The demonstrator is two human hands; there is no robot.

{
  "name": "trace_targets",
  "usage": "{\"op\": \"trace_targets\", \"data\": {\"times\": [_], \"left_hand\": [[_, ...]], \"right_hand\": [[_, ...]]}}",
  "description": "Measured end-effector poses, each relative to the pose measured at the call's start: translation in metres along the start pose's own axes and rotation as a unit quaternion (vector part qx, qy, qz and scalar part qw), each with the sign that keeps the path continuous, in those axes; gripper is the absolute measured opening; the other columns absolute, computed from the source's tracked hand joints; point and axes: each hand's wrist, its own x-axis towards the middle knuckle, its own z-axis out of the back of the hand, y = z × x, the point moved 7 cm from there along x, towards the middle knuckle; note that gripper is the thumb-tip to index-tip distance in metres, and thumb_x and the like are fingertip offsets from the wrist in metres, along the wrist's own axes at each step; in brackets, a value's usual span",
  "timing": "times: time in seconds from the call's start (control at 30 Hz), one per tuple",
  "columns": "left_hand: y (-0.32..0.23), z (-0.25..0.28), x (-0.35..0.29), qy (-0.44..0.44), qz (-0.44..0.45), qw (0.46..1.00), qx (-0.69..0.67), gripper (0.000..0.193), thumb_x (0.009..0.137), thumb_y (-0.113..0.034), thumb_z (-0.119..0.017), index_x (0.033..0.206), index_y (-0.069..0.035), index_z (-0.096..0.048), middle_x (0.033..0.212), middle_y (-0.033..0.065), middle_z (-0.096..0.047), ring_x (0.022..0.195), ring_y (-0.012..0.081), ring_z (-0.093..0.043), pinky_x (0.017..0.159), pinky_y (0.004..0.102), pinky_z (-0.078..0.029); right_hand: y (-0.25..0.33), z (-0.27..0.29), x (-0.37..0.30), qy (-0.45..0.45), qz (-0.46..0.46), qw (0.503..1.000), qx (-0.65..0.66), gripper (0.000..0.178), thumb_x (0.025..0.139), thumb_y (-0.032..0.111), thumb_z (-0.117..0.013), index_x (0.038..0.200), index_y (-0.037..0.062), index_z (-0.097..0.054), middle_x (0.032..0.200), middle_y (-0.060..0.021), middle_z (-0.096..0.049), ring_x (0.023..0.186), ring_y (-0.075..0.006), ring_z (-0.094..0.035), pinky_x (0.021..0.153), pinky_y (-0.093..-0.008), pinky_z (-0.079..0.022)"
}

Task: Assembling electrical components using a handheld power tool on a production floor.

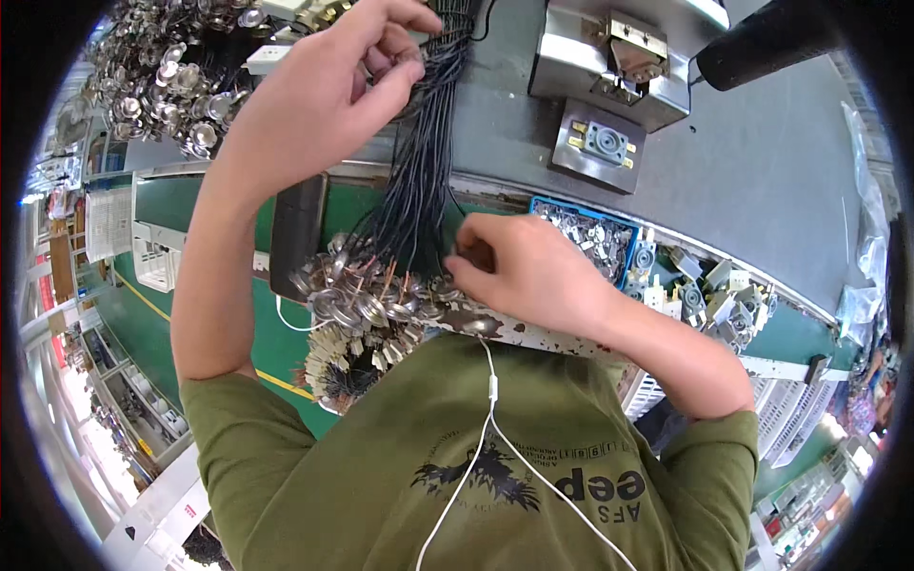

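A thick bundle of black wires (424, 157) hangs over the bench's near edge, with round silver metal caps (367, 303) clustered at its lower ends. My left hand (357, 81) is at the bundle's upper part, thumb and fingers curled together beside the wires; whatever is between them is hidden. Lower down, right of the bundle, my right hand (524, 271) has thumb and forefinger pinched next to a single black wire, just above the caps. Its other fingers are folded and partly out of sight.
A metal fixture (619, 62) stands on the grey bench, with a small block holding a square part (605, 141) before it. A blue tray (586, 233) contains small metal parts. Loose switch-like parts (714, 295) lie right of it. More wired caps (171, 86) are heaped far left.
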Motion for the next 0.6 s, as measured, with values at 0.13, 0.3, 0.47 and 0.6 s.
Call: {"op": "trace_targets", "data": {"times": [0.13, 0.3, 0.47, 0.6], "left_hand": [[-0.002, 0.002, -0.008, -0.004, -0.041, 0.999, 0.003, 0.018, 0.104, -0.007, -0.059, 0.120, -0.001, -0.060, 0.101, 0.0025, -0.068, 0.092, 0.0077, -0.064, 0.078, 0.0248, -0.049], [-0.037, -0.023, 0.011, 0.017, -0.169, 0.983, 0.077, 0.018, 0.100, -0.009, -0.064, 0.116, -0.002, -0.064, 0.099, 0.0056, -0.069, 0.088, 0.0130, -0.068, 0.076, 0.0275, -0.051], [-0.062, -0.058, 0.029, 0.024, -0.257, 0.963, 0.081, 0.015, 0.094, -0.007, -0.067, 0.108, -0.003, -0.067, 0.099, 0.0120, -0.069, 0.092, 0.0303, -0.069, 0.078, 0.0370, -0.055], [-0.075, -0.081, 0.042, 0.016, -0.299, 0.952, 0.061, 0.018, 0.089, -0.005, -0.071, 0.106, -0.004, -0.067, 0.100, 0.0105, -0.067, 0.090, 0.0307, -0.068, 0.077, 0.0397, -0.055]], "right_hand": [[-0.005, 0.046, -0.038, 0.035, -0.078, 0.984, 0.157, 0.023, 0.095, 0.009, -0.062, 0.116, -0.0001, -0.064, 0.078, -0.0118, -0.075, 0.067, -0.0180, -0.072, 0.064, -0.0329, -0.055], [-0.005, 0.109, -0.053, 0.017, -0.034, 0.987, -0.155, 0.028, 0.091, 0.008, -0.062, 0.118, 0.0049, -0.065, 0.077, -0.0122, -0.072, 0.064, -0.0251, -0.070, 0.061, -0.0370, -0.052], [0.002, 0.112, -0.073, -0.132, 0.004, 0.908, -0.397, 0.021, 0.090, 0.011, -0.069, 0.110, 0.0062, -0.069, 0.077, -0.0129, -0.067, 0.072, -0.0339, -0.066, 0.063, -0.0460, -0.050], [-0.040, 0.096, -0.081, -0.229, 0.066, 0.954, -0.181, 0.021, 0.091, 0.007, -0.071, 0.111, 0.0047, -0.073, 0.085, -0.0144, -0.070, 0.070, -0.0317, -0.067, 0.064, -0.0407, -0.053]]}}
